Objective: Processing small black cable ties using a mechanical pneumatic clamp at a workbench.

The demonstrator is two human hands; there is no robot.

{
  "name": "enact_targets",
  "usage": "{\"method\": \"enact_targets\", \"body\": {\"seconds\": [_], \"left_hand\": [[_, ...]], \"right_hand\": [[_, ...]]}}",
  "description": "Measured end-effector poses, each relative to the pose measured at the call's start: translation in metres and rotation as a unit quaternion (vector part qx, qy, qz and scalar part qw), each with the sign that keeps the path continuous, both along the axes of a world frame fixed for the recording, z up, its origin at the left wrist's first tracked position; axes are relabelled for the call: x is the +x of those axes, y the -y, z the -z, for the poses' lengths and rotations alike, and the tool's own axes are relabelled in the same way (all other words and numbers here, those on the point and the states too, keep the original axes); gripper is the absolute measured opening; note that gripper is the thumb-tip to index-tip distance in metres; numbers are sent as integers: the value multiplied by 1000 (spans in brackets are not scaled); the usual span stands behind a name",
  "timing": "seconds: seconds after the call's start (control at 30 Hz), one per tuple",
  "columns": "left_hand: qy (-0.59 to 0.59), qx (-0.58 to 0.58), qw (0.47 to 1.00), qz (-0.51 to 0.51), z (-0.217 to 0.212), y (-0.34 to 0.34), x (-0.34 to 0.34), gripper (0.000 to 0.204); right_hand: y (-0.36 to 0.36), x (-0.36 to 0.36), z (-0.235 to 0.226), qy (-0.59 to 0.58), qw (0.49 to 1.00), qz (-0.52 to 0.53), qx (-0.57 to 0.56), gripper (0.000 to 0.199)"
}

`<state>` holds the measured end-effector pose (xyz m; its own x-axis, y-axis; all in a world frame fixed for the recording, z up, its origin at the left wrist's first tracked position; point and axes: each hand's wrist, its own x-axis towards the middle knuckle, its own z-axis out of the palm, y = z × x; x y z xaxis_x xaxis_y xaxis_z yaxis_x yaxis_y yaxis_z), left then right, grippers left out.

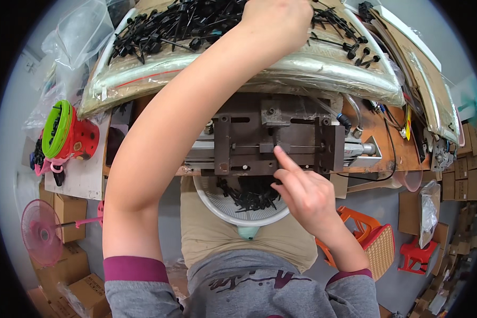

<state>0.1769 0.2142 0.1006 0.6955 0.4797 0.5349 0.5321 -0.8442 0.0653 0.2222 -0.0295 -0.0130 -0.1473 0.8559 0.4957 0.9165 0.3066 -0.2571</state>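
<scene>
Fingers of the right hand (302, 193) point up and forward, index extended so its tip touches the thin metal rod (273, 146) that runs left to right across the front of the dark steel fixture (273, 135); the other fingers are loosely curled and grip nothing that can be seen. The rod's long axis lies crosswise to the pointing finger, and a small block sits on it just beside the fingertip. The left hand (275, 21) reaches far forward over the fixture into the heap of small black plastic parts (185, 24) spread on the plastic-wrapped tray (323, 66); it looks closed down among them, though whether it pinches a piece cannot be told from here. So the right hand is the nearer one to the fixture, with the parts heap lying beyond and above it, under the left. Below the fixture, against the person's lap, a white round basket (222, 206) holds more black pieces. Off to the left stand a red container with a green rim (71, 132) and a pink fan (40, 233); an orange stool (373, 238) sits to the right.
</scene>
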Motion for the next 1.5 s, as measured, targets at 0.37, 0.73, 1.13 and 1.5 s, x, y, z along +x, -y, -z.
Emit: {"method": "enact_targets", "body": {"seconds": [0.37,0.73,1.13,1.5], "left_hand": [[52,-107,990,81,-9,-10,14,26],[136,-17,971,197,-17,107,-70,26],[114,-206,961,144,61,176,-152,32],[125,-232,958,117,105,198,-124,30]], "right_hand": [[-3,3,0,63,998,-12,15,20],[-59,123,-101,142,956,139,217,15],[-159,203,-116,469,867,119,-119,14],[-169,203,-122,333,923,126,-142,16]]}}
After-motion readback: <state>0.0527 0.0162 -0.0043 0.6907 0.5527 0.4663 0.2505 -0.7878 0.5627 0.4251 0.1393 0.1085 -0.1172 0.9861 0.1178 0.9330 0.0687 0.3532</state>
